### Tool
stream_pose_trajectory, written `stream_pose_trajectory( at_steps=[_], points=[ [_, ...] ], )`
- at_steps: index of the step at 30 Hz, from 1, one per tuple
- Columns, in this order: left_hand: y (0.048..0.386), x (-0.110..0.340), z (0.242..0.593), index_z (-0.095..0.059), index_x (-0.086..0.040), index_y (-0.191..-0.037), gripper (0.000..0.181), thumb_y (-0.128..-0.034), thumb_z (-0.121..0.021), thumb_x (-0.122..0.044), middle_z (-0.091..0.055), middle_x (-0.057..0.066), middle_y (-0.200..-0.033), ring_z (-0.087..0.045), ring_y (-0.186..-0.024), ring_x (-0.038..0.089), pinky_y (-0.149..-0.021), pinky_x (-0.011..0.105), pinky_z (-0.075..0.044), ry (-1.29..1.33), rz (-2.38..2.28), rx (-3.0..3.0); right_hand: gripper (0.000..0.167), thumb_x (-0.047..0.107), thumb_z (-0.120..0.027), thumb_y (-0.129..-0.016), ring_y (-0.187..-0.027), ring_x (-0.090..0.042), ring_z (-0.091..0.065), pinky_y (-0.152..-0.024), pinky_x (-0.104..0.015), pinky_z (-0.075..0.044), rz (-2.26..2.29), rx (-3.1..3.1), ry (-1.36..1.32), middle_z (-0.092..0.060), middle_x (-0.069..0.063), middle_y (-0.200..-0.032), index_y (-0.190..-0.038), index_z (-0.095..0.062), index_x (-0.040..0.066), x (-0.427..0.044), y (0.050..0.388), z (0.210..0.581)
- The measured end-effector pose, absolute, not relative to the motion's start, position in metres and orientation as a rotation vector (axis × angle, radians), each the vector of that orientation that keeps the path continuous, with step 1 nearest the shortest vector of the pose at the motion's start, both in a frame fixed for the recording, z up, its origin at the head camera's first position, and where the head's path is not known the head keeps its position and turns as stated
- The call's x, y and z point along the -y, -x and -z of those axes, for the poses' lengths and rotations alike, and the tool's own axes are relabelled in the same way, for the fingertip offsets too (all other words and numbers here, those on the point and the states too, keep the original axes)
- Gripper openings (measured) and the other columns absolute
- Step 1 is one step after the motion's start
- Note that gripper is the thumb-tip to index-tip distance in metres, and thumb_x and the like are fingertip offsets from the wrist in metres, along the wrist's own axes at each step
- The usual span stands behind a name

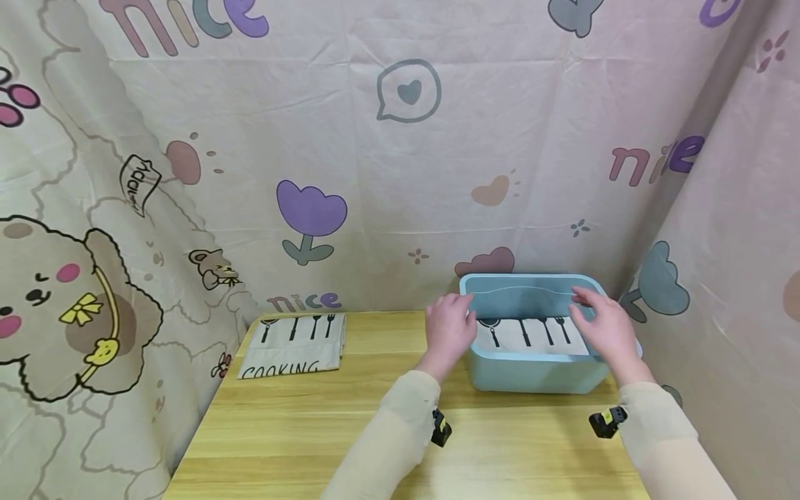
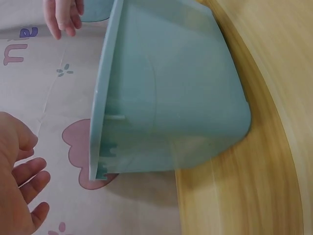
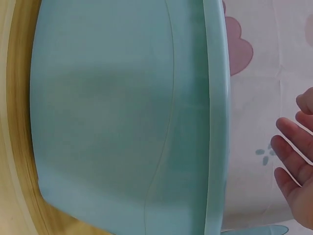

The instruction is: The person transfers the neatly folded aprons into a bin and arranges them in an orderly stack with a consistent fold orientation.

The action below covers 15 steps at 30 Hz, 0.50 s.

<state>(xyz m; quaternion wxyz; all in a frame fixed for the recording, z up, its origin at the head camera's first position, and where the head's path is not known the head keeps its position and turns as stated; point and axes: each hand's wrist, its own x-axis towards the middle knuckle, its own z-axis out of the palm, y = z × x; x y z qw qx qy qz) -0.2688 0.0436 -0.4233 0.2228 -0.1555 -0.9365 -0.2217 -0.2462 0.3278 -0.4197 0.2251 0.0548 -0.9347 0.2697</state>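
A pale blue plastic storage box (image 1: 534,375) stands on the right of the table. Inside it lies a folded white cloth (image 1: 525,336) with black cutlery prints. My left hand (image 1: 450,325) hovers by the box's left rim, its fingers loosely bent with nothing visible between them. Above the right part of the box is my right hand (image 1: 603,325), fingers apart and relaxed. The left wrist view shows the left hand (image 2: 19,178) apart from the rim. In the right wrist view the right hand (image 3: 296,152) is also clear of the rim.
At the table's back left lies another folded white cloth (image 1: 294,347), printed with cutlery and the word COOKING. The wooden table (image 1: 300,437) meets a printed curtain (image 1: 387,194) behind; curtains also hang on both sides. A small black device sits at each wrist.
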Motion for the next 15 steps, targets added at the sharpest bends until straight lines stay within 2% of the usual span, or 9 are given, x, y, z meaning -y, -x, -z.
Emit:
stream_pose_trajectory(
  at_steps=[15],
  points=[
    [0.267,-0.013,0.439,-0.070,-0.014,-0.122,0.032,-0.0907,-0.070,-0.021,-0.069,0.003,-0.115,-0.060,-0.109,0.022,-0.097,0.045,-0.042,0.495,0.520,2.502,0.039,0.008,-0.064,-0.091,-0.109,-0.046,-0.054,-0.094,-0.063,-0.038,-0.638,2.452,-0.305,-0.064,-0.027,-0.115,-0.128,-0.059,-0.003,-0.313,0.239,0.424]
  ],
)
